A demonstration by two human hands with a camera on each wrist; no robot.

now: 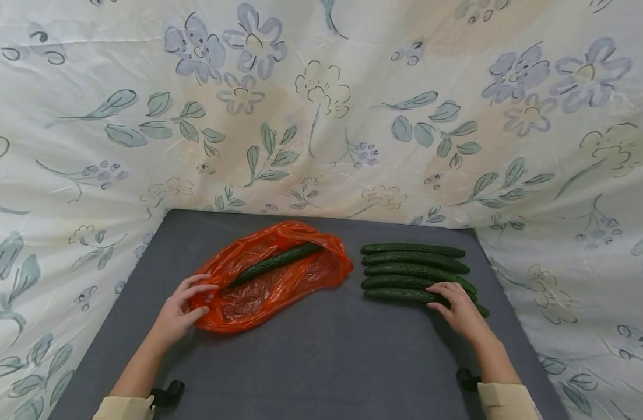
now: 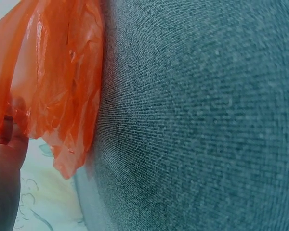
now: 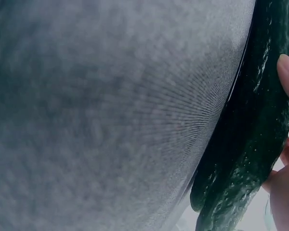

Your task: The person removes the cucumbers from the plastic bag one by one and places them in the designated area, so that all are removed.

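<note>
An orange-red plastic bag (image 1: 269,303) lies spread on the grey table, with one cucumber (image 1: 274,263) in it, seen through the bag's opening. My left hand (image 1: 181,306) holds the bag's left end between thumb and fingers; in the left wrist view the film (image 2: 62,72) drapes over the fingertips. To the right, several dark green cucumbers (image 1: 413,249) lie side by side in a row. My right hand (image 1: 459,309) grips the nearest cucumber (image 1: 400,295) near its right end. In the right wrist view the thumb presses this cucumber (image 3: 260,139), with fingers on its far side.
Grey cloth covers the table (image 1: 311,373). Floral fabric (image 1: 321,116) hangs behind it and along both sides. A bare strip of table lies between the bag and the cucumber row. Dark straps (image 1: 168,394) sit at both wrists.
</note>
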